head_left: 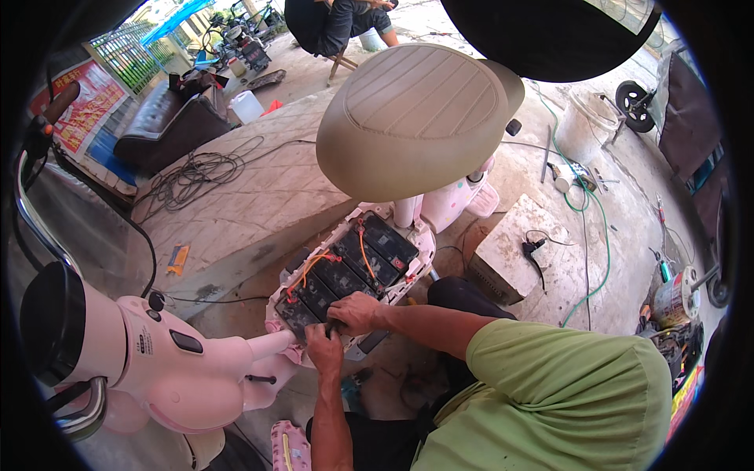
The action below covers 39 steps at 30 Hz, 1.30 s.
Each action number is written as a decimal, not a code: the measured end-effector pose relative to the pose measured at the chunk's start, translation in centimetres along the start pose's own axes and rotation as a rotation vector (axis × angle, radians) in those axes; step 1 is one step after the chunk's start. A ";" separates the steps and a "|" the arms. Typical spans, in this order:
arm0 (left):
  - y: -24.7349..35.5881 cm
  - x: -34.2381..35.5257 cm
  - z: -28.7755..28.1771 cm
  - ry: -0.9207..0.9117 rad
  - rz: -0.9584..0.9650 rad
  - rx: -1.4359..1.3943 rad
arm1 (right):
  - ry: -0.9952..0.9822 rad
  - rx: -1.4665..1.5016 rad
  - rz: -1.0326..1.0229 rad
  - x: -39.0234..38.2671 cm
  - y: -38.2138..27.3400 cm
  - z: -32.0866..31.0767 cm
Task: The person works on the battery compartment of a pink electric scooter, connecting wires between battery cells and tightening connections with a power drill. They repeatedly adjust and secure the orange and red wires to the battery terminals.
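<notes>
My left hand (323, 350) and my right hand (356, 312) meet at the near edge of the open battery bay of a pink electric scooter (177, 369). Fingers of both are closed around a small dark piece that I cannot make out. Below and beyond them, several black batteries (316, 294) sit side by side in the bay, dusty on top. Orange wires (364, 250) join their terminals, with red at some ends. Over the far end of the bay stands the brown padded seat (420, 110).
Right of the bay stands a dusty box (510, 243) with a black lever (533, 250) on it. A green hose (601, 259) crosses the floor near a white bucket (585, 125). Coiled cable (192, 177) lies left. Another person (338, 27) sits at the back.
</notes>
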<state>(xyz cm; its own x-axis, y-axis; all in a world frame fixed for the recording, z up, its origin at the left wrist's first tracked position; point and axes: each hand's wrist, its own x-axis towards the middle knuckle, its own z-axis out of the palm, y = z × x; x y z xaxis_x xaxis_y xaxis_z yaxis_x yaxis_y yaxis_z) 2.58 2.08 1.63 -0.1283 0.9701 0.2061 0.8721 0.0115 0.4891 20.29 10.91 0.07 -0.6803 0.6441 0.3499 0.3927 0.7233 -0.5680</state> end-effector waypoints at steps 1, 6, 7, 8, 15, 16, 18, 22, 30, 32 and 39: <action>-0.1 0.0 0.1 0.004 0.008 0.010 | 0.002 0.000 -0.001 0.0 0.0 0.0; -0.7 0.0 0.7 0.020 0.045 0.000 | 0.007 0.015 0.007 0.0 -0.1 -0.1; -0.6 -0.1 0.5 0.015 0.038 -0.009 | 0.004 0.016 0.008 0.0 -0.1 -0.2; -0.5 -0.2 0.4 0.009 0.031 -0.018 | 0.000 0.012 0.008 0.0 -0.2 -0.3; 0.0 -0.1 0.5 0.021 0.009 0.046 | -0.011 0.020 0.020 0.0 -0.3 -0.4; -0.1 -0.1 0.6 0.018 0.015 0.051 | -0.003 0.025 0.022 0.1 -0.3 -0.3; -0.1 0.0 0.5 0.012 0.027 0.062 | -0.003 0.024 0.026 0.0 -0.4 -0.3; 0.3 -0.2 -0.1 0.016 0.009 -0.005 | -0.015 -0.001 0.011 0.0 -0.2 -0.3; -0.2 -0.1 0.7 0.018 0.032 0.028 | 0.019 0.019 0.015 -0.1 -0.1 0.1; -0.5 -0.2 0.2 0.036 0.027 0.007 | 0.015 0.018 0.005 0.2 -0.3 0.0; -0.2 0.0 0.4 0.015 0.016 0.056 | -0.008 0.020 0.013 0.2 -0.3 0.0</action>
<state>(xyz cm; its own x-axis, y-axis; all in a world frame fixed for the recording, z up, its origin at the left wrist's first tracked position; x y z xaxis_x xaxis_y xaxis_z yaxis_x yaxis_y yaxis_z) 2.61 2.21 1.23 -0.1211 0.9666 0.2259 0.8990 0.0103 0.4379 19.99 10.82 0.33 -0.6804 0.6510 0.3364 0.3889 0.7099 -0.5872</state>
